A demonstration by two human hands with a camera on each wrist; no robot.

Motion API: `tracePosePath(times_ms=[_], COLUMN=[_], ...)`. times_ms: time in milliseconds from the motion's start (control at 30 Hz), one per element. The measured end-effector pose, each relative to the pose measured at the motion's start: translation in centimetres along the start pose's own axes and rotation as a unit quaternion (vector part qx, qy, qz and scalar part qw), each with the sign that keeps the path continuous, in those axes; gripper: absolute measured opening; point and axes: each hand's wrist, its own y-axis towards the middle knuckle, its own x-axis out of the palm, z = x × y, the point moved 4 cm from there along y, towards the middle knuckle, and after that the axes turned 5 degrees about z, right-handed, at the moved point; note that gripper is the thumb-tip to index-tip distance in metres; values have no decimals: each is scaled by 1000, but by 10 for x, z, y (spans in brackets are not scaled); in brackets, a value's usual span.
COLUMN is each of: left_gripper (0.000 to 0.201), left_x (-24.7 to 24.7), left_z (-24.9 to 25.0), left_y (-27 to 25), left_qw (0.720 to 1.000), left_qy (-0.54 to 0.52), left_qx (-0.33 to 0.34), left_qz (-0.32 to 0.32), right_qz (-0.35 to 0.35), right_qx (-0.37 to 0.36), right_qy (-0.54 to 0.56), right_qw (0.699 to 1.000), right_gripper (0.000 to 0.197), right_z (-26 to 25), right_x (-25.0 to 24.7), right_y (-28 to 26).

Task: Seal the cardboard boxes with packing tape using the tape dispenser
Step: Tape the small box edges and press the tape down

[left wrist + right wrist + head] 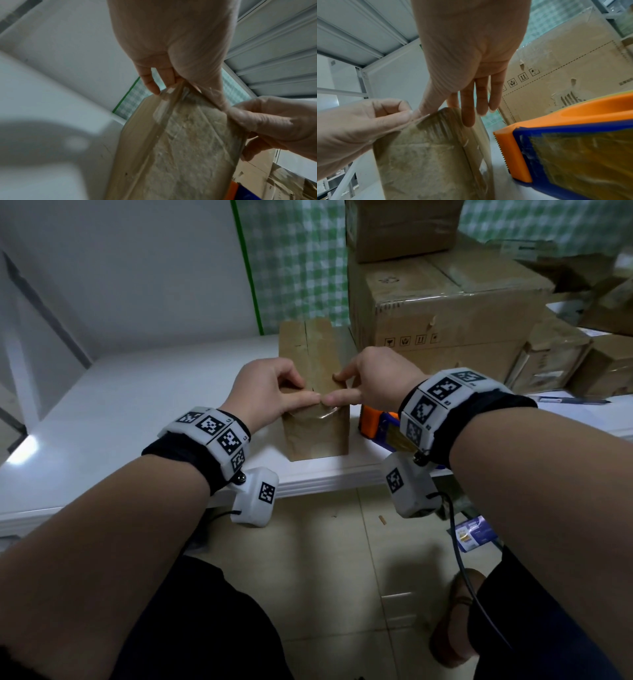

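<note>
A small, tall cardboard box [318,433] stands on the white table [137,412] near its front edge. Clear tape [323,413] runs over the box's top and folds down its near face. My left hand [308,391] pinches the near top edge, with the thumb laid along the tape and curled fingers on the lid. My right hand [331,387] meets it thumb to thumb, its straight fingers [467,115] resting on the lid. The orange and blue tape dispenser [565,142] lies on the table just right of the box, held by neither hand.
Large sealed cartons [445,313] are stacked behind and right of the box, with smaller ones [548,361] further right. A green checked curtain [301,261] hangs at the back. The table's left half is bare white surface.
</note>
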Motion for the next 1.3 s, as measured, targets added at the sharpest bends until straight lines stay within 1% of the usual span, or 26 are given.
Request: tracePosePath(times_ms=[100,300,400,600,733,800,867,933,1000,1100,1167,1300], left_gripper=[34,41,42,51,58,62,66,69,65,60,62,68], left_x=[0,-2,-3,-1,0,-1,1,7,16,26,29,30], left_z=[-1,6,8,8,10,13,19,27,29,24,19,16], left_y=[-2,-3,-4,-9,-9,-8,-7,-5,-4,-7,-11,-14], left_qw=[999,985,978,967,956,955,960,965,970,982,984,974], left_qy=[25,119,148,197,236,239,230,231,225,176,165,203], left_qx=[28,124,144,150,150,144,125,106,87,62,70,95], left_qz=[-7,-25,-33,-54,-93,-106,-95,-69,-41,-7,1,-19], right_qz=[-4,-12,-8,-21,-19,-18,-15,-15,-18,-16,-14,-18], right_qx=[0,-1,-1,7,1,-4,-9,-11,-8,-2,-5,-7], right_qy=[-11,-28,-47,-90,-116,-118,-117,-109,-102,-88,-80,-69], right_qw=[1000,1000,999,996,993,993,993,994,995,996,997,997], right_gripper=[70,71,73,72,69,72,77,80,82,83,82,82], right_z=[-2,-4,-5,-9,-10,-8,-5,-3,-1,4,6,6], right_x=[1,1,1,3,3,3,3,2,3,5,7,7], right_y=[0,-1,-1,-5,-7,-8,-9,-9,-10,-9,-9,-9])
